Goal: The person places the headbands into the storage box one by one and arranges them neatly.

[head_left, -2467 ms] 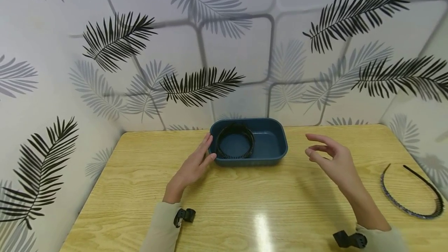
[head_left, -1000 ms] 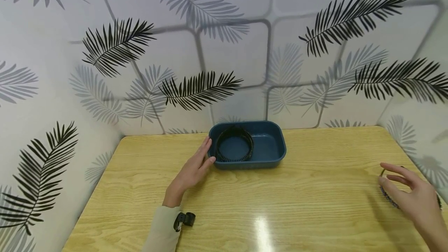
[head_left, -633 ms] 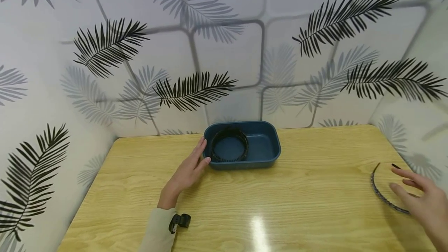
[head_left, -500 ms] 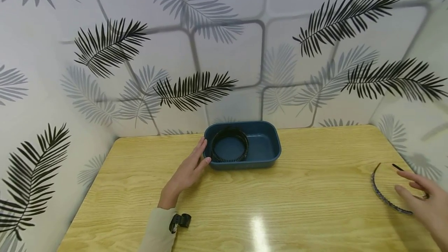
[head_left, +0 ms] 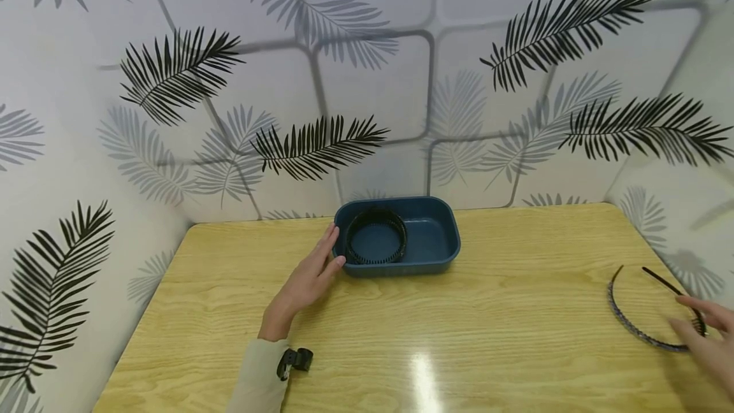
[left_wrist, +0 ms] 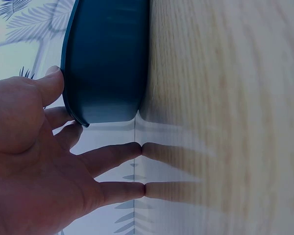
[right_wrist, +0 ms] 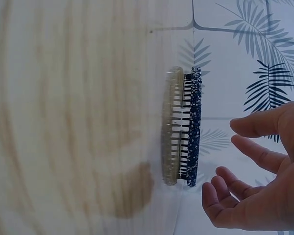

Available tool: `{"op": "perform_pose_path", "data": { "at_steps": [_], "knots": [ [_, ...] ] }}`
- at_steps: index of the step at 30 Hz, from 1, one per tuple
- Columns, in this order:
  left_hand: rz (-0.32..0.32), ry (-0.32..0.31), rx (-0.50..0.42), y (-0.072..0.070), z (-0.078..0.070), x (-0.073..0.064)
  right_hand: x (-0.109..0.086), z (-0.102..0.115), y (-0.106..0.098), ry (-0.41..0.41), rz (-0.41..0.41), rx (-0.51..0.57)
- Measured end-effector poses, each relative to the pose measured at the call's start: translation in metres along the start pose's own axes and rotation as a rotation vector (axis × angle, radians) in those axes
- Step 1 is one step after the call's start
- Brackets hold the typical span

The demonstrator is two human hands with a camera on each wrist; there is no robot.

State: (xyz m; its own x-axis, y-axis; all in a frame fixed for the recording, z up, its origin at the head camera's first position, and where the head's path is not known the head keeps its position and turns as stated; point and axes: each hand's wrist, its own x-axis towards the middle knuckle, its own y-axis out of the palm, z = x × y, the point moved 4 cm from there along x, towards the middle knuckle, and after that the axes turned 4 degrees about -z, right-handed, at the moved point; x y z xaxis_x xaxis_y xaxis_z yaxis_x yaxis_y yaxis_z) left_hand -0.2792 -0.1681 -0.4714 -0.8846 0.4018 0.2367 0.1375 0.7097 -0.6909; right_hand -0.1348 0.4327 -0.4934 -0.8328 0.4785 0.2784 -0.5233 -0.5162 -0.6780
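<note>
My left hand (head_left: 306, 279) rests against the left end of a blue oblong tub (head_left: 427, 269). In the left wrist view its thumb and two fingers touch the tub's rim, while two other fingertips reach down to the table. Inside the tub's left half sits a dark toothed headband (head_left: 406, 241), bent into a ring. My right hand (head_left: 713, 340), partly cut off at the frame's right edge, hovers over the right side of a second headband (head_left: 631, 330). This one is speckled dark blue with comb teeth (right_wrist: 187, 122); the right wrist view shows a gap between it and the loosely bent fingers.
The pale wooden table (head_left: 487, 336) runs back to a wall (head_left: 395, 101) printed with palm leaves. The tub stands at the table's back edge. More patterned wall rises along the left and right sides.
My right hand has moved from beside the tub to the headband at the right, lately shifting further right and uncovering more of it. My left hand has stayed at the tub.
</note>
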Motion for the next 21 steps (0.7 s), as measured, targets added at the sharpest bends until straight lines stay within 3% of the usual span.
{"op": "perform_pose_path", "data": {
  "at_steps": [3, 10, 13, 21],
  "knots": [
    [0.001, -0.004, 0.002, -0.001, 0.0, 0.0, 0.002, -0.011, 0.003, 0.042, -0.021, 0.01],
    [0.002, -0.005, 0.007, -0.002, 0.001, 0.001, 0.016, -0.065, 0.015, 0.168, 0.011, 0.024],
    [0.003, -0.014, 0.006, -0.004, -0.001, 0.0, 0.015, -0.063, 0.014, 0.164, 0.031, 0.1],
    [-0.011, 0.004, 0.001, -0.005, -0.003, 0.002, 0.013, -0.057, 0.012, 0.117, 0.139, 0.089]
  ]
}}
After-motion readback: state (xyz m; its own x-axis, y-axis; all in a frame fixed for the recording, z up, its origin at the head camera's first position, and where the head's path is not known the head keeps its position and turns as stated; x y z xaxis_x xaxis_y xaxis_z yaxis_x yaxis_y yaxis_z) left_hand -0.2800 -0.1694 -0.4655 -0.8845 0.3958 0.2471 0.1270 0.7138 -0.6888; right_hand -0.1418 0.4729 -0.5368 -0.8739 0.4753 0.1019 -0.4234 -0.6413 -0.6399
